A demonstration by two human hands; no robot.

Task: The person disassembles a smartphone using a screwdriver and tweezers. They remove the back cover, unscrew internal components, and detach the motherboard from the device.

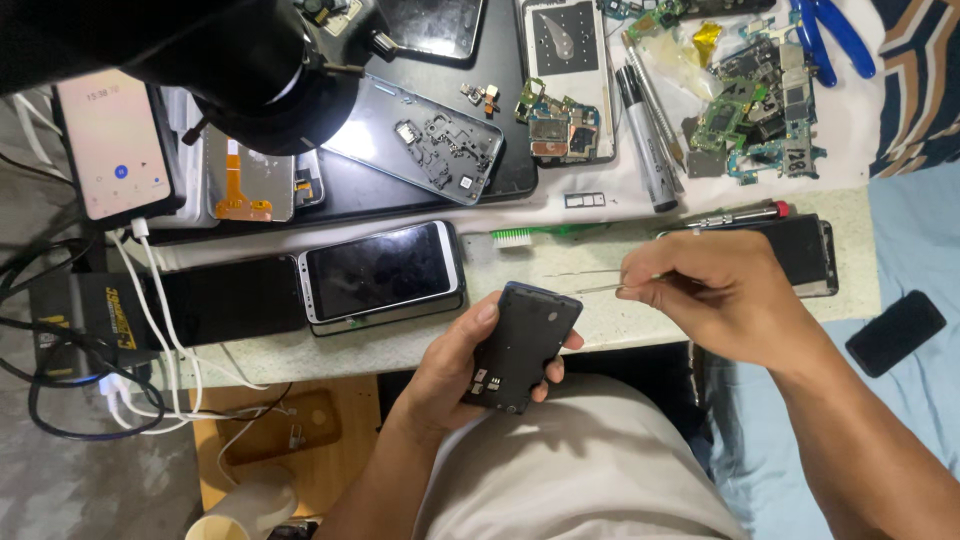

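Opened phone [520, 345] beside stacked phones [380, 272], green toothbrush [545, 234].

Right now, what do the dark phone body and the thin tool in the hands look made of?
The phone body, in the left hand: probably matte black plastic, dull, no glare. The tweezers, pinched in the right hand: likely bare metal, thin, silvery, faintly shiny.

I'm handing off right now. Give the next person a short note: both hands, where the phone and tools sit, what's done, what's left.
Left hand: holds the dark phone body, back cover off, over the lap.
Right hand: pinches thin tweezers, tips near the phone's top edge, not clearly touching.
On the bench: green toothbrush, red-tipped screwdriver, white-framed phone.
Done: back is off.
Left: work inside the open phone looks unfinished; nothing visibly lifted out.
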